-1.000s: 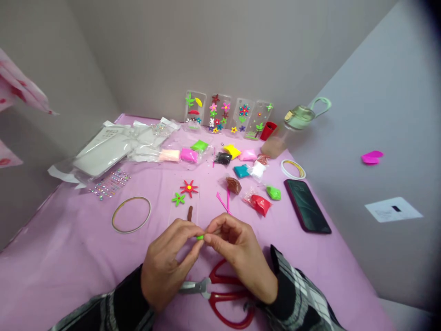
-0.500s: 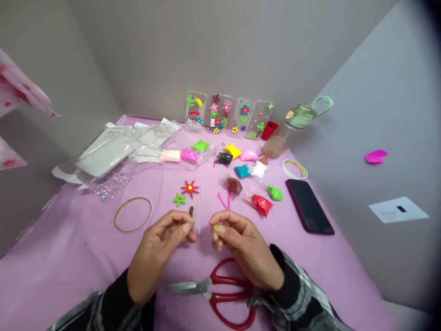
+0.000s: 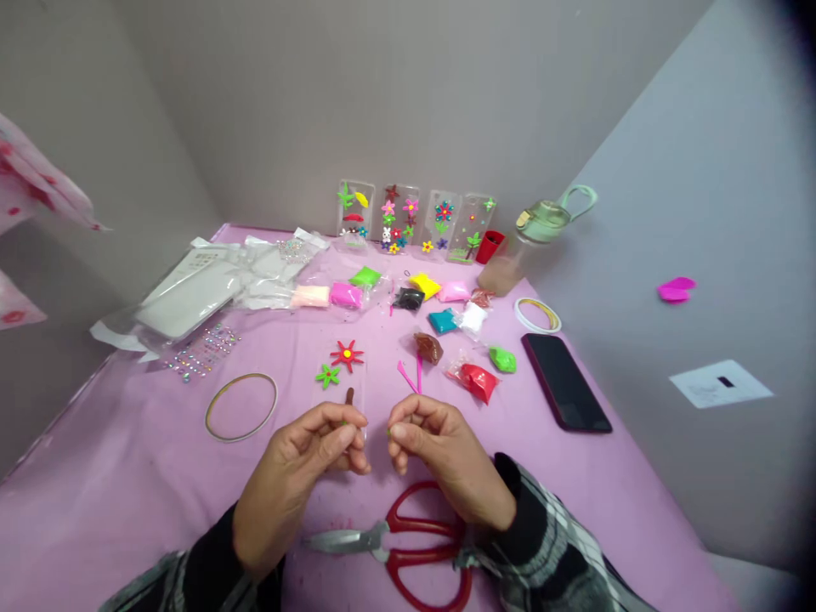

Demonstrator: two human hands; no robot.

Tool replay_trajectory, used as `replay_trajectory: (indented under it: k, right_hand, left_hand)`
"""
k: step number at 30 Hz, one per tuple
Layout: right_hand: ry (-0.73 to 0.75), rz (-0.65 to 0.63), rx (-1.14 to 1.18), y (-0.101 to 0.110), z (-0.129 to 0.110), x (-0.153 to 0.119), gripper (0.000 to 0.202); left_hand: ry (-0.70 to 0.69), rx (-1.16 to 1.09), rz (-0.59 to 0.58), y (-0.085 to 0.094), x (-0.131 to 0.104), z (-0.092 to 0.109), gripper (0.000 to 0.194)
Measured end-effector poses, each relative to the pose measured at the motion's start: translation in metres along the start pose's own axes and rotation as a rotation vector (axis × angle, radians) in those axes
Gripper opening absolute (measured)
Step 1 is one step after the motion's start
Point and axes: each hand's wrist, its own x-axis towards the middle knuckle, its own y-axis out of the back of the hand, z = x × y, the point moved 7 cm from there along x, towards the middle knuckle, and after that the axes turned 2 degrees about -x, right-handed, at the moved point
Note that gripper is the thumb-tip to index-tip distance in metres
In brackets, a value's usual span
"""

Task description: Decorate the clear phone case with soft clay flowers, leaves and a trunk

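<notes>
My left hand (image 3: pixel 312 455) is pinched over a clear phone case, with a speck of green showing by its fingertips. My right hand (image 3: pixel 433 442) pinches a small bit of green clay, mostly hidden between thumb and forefinger. The hands are a short gap apart. Beyond my left fingers, a red clay flower (image 3: pixel 347 355) with a yellow centre and a green clay flower (image 3: pixel 327 376) lie on the clear case. A brown clay strip (image 3: pixel 349 397) sticks out above my left fingers. Red-handled scissors (image 3: pixel 382 541) lie below the hands, partly under my right wrist.
Clay packets, including a red one (image 3: pixel 478 382), lie beyond my hands. Decorated cases (image 3: pixel 401 218) lean at the wall beside a red cup (image 3: pixel 490 247) and a bottle (image 3: pixel 541 223). A phone (image 3: pixel 566 382) lies right, a tape ring (image 3: pixel 240 407) left.
The view has shifted slightly. My right fingers have closed further round the green bit, which shows less now. Less green shows at my left fingertips too.
</notes>
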Motion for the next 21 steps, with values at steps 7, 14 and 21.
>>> replay_trajectory:
  k: [7,14,21]
  right_hand:
    - [-0.007,0.007,0.021,0.002,0.002,0.002,0.021]
    - [0.017,0.028,-0.044,0.004,0.0,0.0,0.024]
    - [0.053,0.037,-0.034,0.007,0.0,0.002,0.022]
  left_hand:
    - [-0.033,0.015,0.026,-0.002,-0.002,0.0,0.015]
    - [-0.105,0.079,0.108,0.01,0.0,0.0,0.038]
    - [-0.121,0.14,0.13,0.011,0.001,0.003,0.019]
